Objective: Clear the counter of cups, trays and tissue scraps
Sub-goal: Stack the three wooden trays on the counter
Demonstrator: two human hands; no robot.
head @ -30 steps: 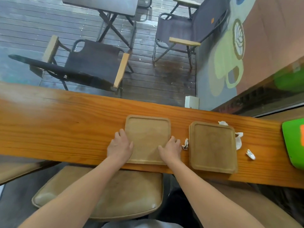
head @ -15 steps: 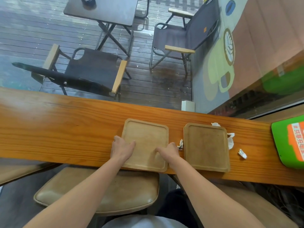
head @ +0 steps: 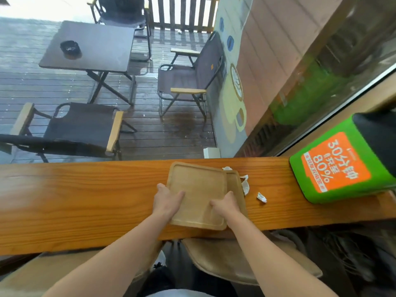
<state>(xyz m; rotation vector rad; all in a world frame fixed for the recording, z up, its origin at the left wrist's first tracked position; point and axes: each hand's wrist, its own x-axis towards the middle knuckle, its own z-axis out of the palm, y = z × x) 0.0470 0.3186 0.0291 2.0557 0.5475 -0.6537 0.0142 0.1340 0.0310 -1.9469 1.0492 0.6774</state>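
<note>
Both my hands hold a pale wooden tray [head: 198, 189] over the orange-brown wooden counter [head: 85, 200]. My left hand [head: 168, 201] grips its left edge and my right hand [head: 225, 206] grips its right front part. The tray lies mostly over a second wooden tray [head: 236, 181], of which only the right strip shows. White tissue scraps lie on the counter to the right: one [head: 246, 185] against the lower tray's right edge, one [head: 227, 168] at its far corner, one [head: 261, 197] further right.
A green box with an orange label [head: 334, 163] stands on the counter at the right. Padded stools [head: 246, 264] sit below the counter's near edge. Beyond the glass are folding chairs [head: 184, 82] and a dark table [head: 90, 46] on wet decking.
The left tray has moved right in both my hands and now covers most of the right tray. The view has shifted right and upward; the small scrap between the trays is hidden.
</note>
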